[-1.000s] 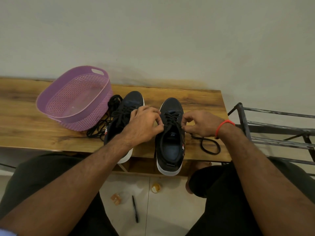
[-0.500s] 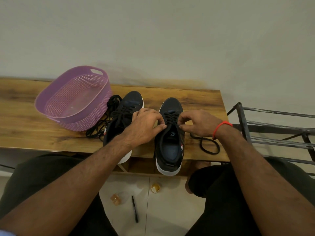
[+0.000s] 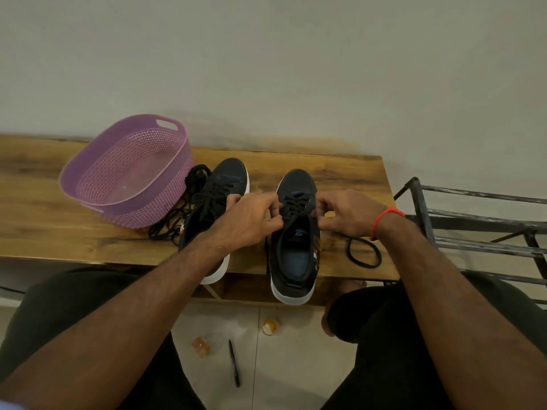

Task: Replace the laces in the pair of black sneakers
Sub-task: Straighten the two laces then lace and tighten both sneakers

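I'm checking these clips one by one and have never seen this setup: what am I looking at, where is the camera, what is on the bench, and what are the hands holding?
There is no machine here. A person wears one wide-angle camera on the head, looking forward and down, so you see their own arms and lap.

On the wooden bench stand two black sneakers. The left hand and the right hand, which wears a red wristband, both pinch the black lace at the eyelets of the right sneaker. That lace's loose end loops on the bench on the right. The left sneaker is laced. Beside it lie a heap of black laces and a purple basket.

On the floor lies a pen; a metal rack stands at right.
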`<action>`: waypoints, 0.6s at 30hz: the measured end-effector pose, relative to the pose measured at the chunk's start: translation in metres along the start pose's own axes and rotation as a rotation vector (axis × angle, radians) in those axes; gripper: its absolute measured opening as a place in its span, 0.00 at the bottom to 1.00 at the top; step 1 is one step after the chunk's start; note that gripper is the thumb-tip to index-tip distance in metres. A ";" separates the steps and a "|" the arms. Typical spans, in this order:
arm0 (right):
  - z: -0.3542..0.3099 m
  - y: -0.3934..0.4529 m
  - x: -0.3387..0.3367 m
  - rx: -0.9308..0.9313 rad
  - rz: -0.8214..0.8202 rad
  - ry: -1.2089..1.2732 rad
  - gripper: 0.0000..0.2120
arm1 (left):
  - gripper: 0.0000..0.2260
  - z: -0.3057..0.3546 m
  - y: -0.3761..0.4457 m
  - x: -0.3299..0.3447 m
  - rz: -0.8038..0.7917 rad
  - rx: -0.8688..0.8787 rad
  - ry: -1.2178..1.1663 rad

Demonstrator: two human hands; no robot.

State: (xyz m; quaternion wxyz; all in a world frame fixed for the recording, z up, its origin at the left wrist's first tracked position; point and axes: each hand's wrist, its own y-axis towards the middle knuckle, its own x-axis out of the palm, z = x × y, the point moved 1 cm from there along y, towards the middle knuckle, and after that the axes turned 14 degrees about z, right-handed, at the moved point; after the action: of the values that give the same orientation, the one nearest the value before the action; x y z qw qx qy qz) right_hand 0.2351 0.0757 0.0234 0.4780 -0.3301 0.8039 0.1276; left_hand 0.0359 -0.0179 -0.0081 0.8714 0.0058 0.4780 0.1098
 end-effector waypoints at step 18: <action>-0.005 -0.001 -0.009 0.140 -0.115 0.359 0.08 | 0.09 0.027 -0.007 -0.033 -0.242 -0.260 -0.388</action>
State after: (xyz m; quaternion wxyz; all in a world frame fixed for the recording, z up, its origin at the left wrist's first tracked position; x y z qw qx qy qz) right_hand 0.2354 0.0757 0.0334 0.3553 -0.3590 0.8629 -0.0171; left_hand 0.0426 -0.0284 0.0332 0.9470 -0.1424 0.2812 0.0619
